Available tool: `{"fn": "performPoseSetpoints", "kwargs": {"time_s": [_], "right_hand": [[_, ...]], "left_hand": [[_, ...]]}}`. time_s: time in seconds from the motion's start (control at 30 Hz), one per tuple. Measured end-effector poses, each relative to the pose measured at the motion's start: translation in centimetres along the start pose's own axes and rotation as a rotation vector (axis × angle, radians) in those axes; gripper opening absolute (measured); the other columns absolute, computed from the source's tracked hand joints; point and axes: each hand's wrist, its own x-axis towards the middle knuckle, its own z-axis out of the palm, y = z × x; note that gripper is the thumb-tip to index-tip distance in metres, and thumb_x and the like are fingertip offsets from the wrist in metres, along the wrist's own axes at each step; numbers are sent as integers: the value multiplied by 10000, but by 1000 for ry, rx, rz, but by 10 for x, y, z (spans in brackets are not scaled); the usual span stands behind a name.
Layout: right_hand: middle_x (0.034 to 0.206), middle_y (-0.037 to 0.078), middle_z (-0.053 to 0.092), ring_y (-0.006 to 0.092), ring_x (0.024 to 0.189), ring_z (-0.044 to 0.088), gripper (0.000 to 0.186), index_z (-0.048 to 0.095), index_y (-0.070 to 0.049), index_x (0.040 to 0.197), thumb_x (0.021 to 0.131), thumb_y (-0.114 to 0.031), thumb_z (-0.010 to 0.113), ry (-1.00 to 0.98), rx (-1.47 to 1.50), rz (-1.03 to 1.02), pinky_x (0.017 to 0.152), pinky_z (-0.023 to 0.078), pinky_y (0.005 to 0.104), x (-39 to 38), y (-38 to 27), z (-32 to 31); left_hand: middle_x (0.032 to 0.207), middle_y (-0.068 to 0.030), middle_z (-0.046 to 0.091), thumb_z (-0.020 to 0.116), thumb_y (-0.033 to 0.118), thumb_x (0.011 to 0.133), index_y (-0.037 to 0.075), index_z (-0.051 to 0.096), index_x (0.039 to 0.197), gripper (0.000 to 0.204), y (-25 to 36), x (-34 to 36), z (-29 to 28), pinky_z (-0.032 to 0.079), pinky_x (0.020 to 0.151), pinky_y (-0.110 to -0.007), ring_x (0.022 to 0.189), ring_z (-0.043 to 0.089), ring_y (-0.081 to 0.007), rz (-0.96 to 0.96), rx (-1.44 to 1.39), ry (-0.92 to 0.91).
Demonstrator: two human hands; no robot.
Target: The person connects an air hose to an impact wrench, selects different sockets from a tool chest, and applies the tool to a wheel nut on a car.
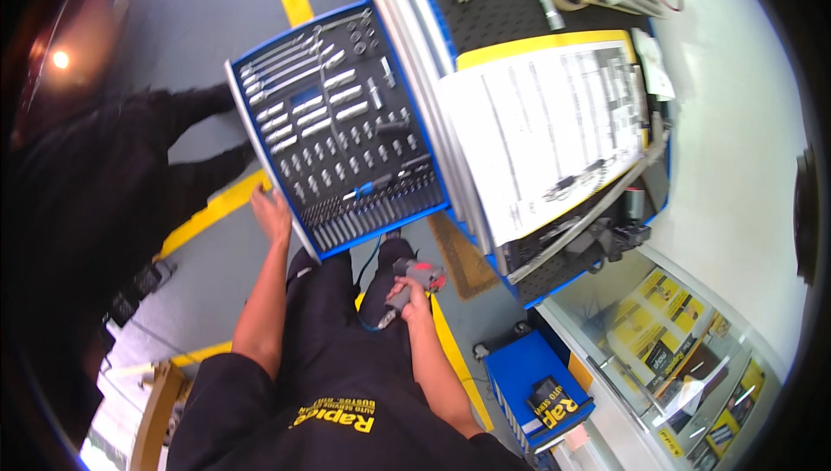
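An open blue-rimmed tool drawer [316, 142] holds wrenches, chrome sockets and a blue-handled screwdriver [368, 187] in dark foam. My left hand [273, 209] is at the drawer's silver front edge, fingers apart, holding nothing; whether they touch it I cannot tell. Below the drawer, my right hand [411, 298] grips a grey and red air tool [422, 275] with a hose attached. On the cabinet top [480, 21], right of the drawer, lie a yellow clipboard with printed sheets [545, 133], a metal bar and several other tools.
Another person in dark clothing [104, 177] stands close at the left, by a dark vehicle [48, 38]. Yellow lines cross the grey floor [173, 47]. A blue cart [524, 384] is at lower right beside a glass display case [658, 358] and a white wall [736, 125].
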Motion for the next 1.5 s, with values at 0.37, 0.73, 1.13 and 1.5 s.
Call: {"fn": "performPoseSetpoints", "kwargs": {"time_s": [0.37,0.73,1.13,1.5], "right_hand": [[603,36,511,186,553,532,118,582,-10,893,826,-87,639,-20,66,35,611,508,413,-1,5,1],[615,33,519,184,561,541,120,579,-8,914,823,-72,625,-21,41,39,633,525,423,5,6,-5],[626,35,525,187,573,547,132,582,-4,932,826,-71,623,-25,59,26,626,526,419,6,9,-4],[621,37,517,184,565,542,84,566,-37,857,816,-64,634,-25,27,27,604,512,411,1,8,7]], "left_hand": [[1213,-246,614,488,202,988,6,522,1265,341,27,-5,2,481,918,-505,1117,602,-413,-208,88,-323],[1276,-204,487,616,105,832,5,522,1258,447,99,26,6,438,992,-468,1158,506,-394,30,172,5],[1183,-225,559,606,133,939,9,474,1296,401,45,26,-2,473,926,-469,1080,583,-397,-37,-22,-147],[1057,-223,635,653,203,939,11,565,1204,339,27,32,9,488,878,-479,1002,620,-416,-54,19,-195]]}}
